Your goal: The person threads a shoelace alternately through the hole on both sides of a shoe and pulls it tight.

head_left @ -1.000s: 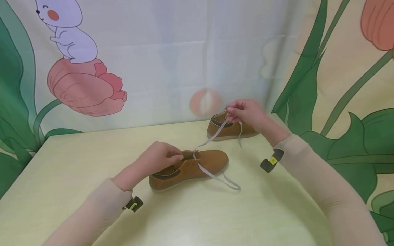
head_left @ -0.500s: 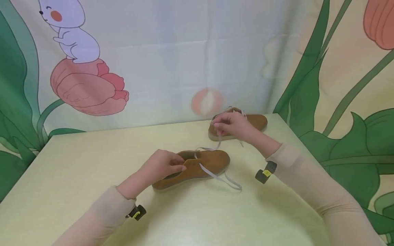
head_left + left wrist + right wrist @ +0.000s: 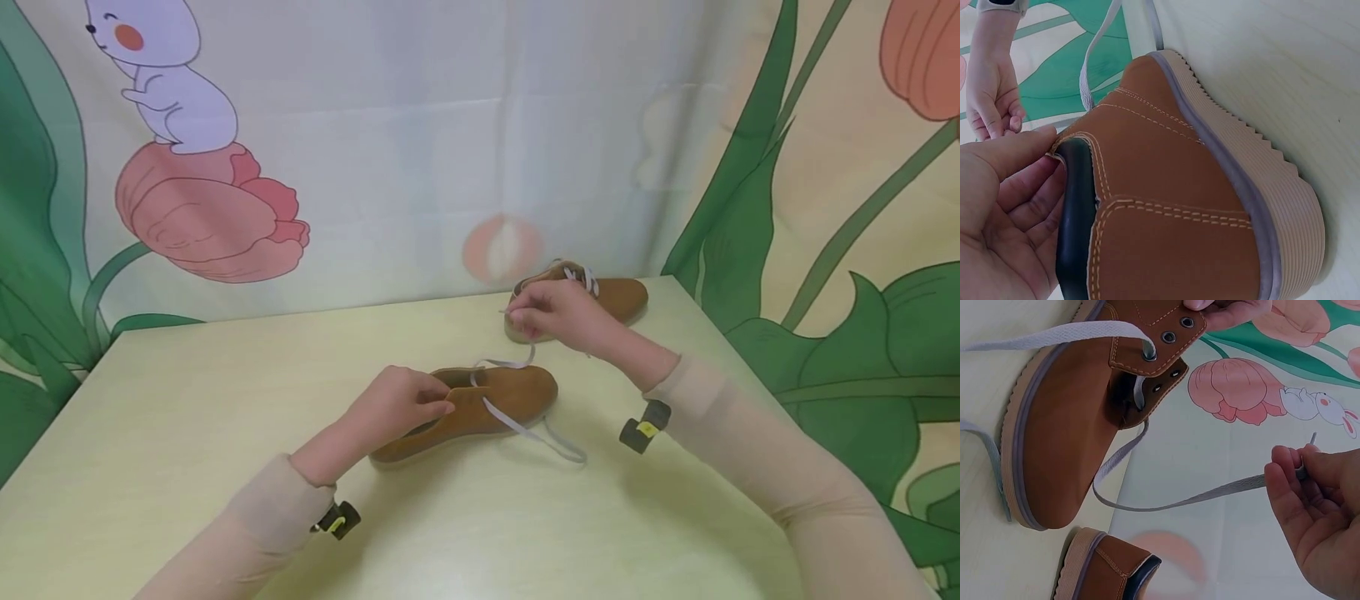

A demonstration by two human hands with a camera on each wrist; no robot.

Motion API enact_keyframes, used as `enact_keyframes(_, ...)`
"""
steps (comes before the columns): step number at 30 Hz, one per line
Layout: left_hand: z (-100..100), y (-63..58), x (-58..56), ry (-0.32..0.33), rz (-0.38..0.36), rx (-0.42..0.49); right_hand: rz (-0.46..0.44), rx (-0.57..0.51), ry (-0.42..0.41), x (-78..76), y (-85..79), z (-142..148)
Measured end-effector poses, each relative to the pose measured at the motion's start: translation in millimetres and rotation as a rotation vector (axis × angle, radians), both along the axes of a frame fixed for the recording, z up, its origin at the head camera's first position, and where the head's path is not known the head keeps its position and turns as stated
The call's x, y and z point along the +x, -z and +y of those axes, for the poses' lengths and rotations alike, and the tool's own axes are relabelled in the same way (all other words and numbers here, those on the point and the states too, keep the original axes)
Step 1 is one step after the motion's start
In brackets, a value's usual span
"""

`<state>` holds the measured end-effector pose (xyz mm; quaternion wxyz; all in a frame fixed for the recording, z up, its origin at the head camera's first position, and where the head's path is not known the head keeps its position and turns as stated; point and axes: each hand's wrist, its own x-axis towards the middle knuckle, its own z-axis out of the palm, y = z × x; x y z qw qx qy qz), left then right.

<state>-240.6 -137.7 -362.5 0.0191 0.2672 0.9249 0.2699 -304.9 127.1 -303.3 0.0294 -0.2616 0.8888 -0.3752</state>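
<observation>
A brown shoe (image 3: 517, 392) lies on the table with its toe to the right. My left hand (image 3: 401, 400) pinches the top edge of its near eyelet flap (image 3: 1157, 334) between thumb and fingers. A grey shoelace (image 3: 1210, 492) runs through the lowest eyelets, the others in view being bare. Above the far side of the shoe, my right hand (image 3: 558, 308) pinches one end of this lace, and its tip (image 3: 1314, 439) sticks out past the fingers. The lace sags between hand and shoe. Its other end (image 3: 540, 433) loops onto the table on the near side.
A second brown shoe (image 3: 626, 296), with a light lace, stands behind at the table's back right, partly hidden by my right hand. The pale table (image 3: 225, 400) meets a printed cloth backdrop (image 3: 390, 167). Both wrists wear a small dark device (image 3: 645, 427).
My right hand has come left and down with the lace end, so the taut lace now hangs slack. My left hand has shifted slightly right along the shoe's opening.
</observation>
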Motion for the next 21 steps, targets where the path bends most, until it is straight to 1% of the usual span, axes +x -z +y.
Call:
enact_keyframes(2, 0, 0.1, 0.6, -0.004, 0.006, 0.001, 0.015, 0.008, -0.002, -1.6, -0.3, 0)
enact_keyframes(6, 1, 1.5, 0.5, 0.005, 0.022, 0.007, -0.002, 0.031, 0.026, -1.2, -0.2, 1)
enact_keyframes(10, 3, 2.8, 0.2, 0.011, 0.038, 0.01, -0.011, 0.073, 0.042, 9.7, 5.5, 0)
enact_keyframes(13, 3, 2.7, 0.8, 0.005, 0.039, 0.009, 0.022, 0.099, 0.025, 23.0, 16.3, -2)
enact_keyframes(17, 4, 3.4, 1.0, -0.001, 0.045, 0.02, 0.077, 0.111, -0.022, 40.3, 35.7, -8)
enact_keyframes(19, 3, 3.9, 1.0, -0.002, 0.047, 0.029, 0.081, 0.109, -0.043, 46.8, 45.8, -12)
enact_keyframes(21, 3, 4.6, 0.8, 0.002, 0.055, 0.034, 0.064, 0.095, -0.058, 51.8, 54.8, -17)
